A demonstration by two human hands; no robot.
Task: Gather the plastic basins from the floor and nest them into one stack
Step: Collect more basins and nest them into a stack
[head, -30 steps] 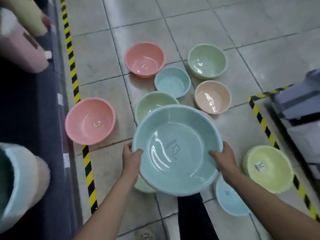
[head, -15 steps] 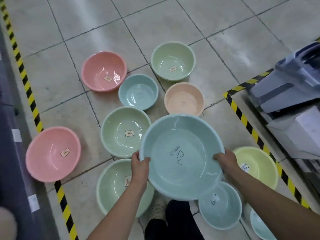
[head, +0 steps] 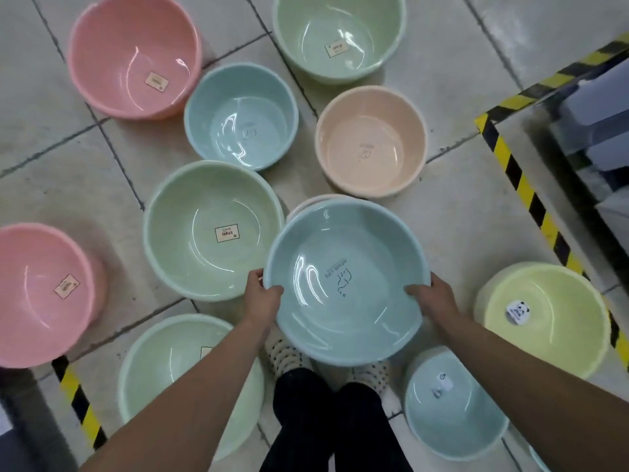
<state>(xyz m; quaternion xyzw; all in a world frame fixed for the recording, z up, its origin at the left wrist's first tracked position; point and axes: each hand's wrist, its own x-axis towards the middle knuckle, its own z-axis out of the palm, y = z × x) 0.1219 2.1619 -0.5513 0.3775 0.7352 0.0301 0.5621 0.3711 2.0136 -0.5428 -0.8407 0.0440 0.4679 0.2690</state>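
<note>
I hold a large pale blue basin [head: 347, 284] by its rim in front of my feet: my left hand [head: 262, 298] grips the left edge, my right hand [head: 432, 298] grips the right edge. A whitish rim [head: 316, 201] of another basin peeks out just behind it. Several basins lie on the tiled floor: two pink ones [head: 132, 52] [head: 41, 294], green ones [head: 211, 229] [head: 340, 32] [head: 170, 376], a small blue one [head: 241, 114], a peach one [head: 371, 141], a yellow one [head: 544, 318] and a small blue one [head: 452, 407] at lower right.
Yellow-black hazard tape [head: 524, 185] marks off a zone at the right with grey-blue crates [head: 599, 107] behind it. Another tape strip [head: 81, 403] runs at lower left. My feet in dotted socks [head: 289, 356] stand below the held basin.
The view has dropped and moved closer to the floor. The held blue basin has come down lower, over a whitish basin in the middle; both hands keep their grip.
</note>
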